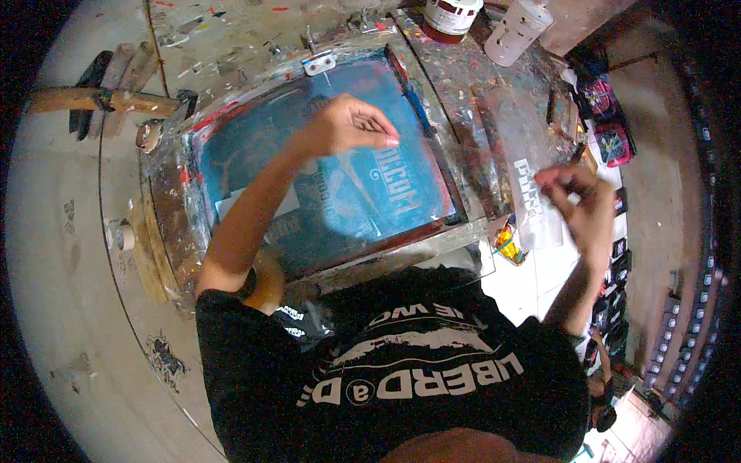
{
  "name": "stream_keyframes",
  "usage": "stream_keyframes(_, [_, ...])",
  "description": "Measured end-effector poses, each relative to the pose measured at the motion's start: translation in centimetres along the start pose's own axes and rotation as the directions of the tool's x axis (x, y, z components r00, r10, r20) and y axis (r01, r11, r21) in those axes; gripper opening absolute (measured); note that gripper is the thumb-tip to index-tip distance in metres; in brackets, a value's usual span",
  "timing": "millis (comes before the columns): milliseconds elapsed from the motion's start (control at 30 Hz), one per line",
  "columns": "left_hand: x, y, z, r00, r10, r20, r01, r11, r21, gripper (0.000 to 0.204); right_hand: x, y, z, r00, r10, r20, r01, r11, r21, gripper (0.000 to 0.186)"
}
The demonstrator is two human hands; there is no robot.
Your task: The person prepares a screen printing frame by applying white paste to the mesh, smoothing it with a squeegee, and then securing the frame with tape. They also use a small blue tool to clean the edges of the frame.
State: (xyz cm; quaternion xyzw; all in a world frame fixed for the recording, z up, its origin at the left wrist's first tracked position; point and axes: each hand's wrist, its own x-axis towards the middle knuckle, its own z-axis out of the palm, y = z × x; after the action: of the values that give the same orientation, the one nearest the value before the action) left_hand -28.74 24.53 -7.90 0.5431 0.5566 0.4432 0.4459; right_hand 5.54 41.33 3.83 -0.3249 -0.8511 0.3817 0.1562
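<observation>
Below me lies a screen-printing frame [440,241] with blue mesh [355,224] that bears pale lettering and shapes. Over the mesh hangs my left hand [347,127], fingers curled in and thumb tip against a fingertip; whatever it may pinch is too small to see. Off the frame's right side, my right hand [583,197], somewhat blurred, has thumb and fingers closed at the edge of a clear plastic sheet [540,231] with white print. A pale rectangular piece [255,202] shows at the mesh's left part.
A metal clamp [319,63] sits on the frame's far edge. Farther back stand an ink-stained white tub [451,17] and a whitish bottle [519,32]. A yellow-orange packet [508,243] lies near the frame's right corner. A wooden arm [100,100] juts out at left.
</observation>
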Motion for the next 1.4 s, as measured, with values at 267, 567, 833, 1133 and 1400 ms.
stream_keyframes(267, [9.6, -5.8, -2.4, 0.997, -0.047, 0.064, 0.041, 0.995, 0.09, 0.025, -6.3, 6.7, 10.7, 0.911, 0.409, -0.061, -0.343, 0.83, 0.44, 0.009])
stream_keyframes(567, [11.4, -4.4, -6.9, 0.919, -0.193, 0.344, 0.214, 0.977, -0.022, 0.04, -6.2, 7.7, 12.4, 0.853, 0.51, -0.112, -0.395, 0.771, 0.499, 0.017])
stream_keyframes(833, [12.0, -4.5, -7.5, 0.952, -0.205, 0.229, 0.187, 0.978, 0.096, 0.039, -7.0, 7.7, 14.1, 0.879, 0.467, -0.091, -0.337, 0.746, 0.575, 0.018])
stream_keyframes(1133, [13.3, -8.3, -5.7, 0.996, -0.071, 0.057, 0.065, 0.993, 0.1, 0.023, -6.6, 7.5, 16.0, 0.909, 0.381, -0.168, -0.34, 0.913, 0.227, 0.01])
stream_keyframes(1400, [12.0, -10.0, -4.6, 0.985, -0.041, -0.166, 0.052, 0.996, 0.066, 0.038, -6.0, 6.6, 16.6, 0.932, 0.224, -0.286, -0.253, 0.965, -0.071, 0.033])
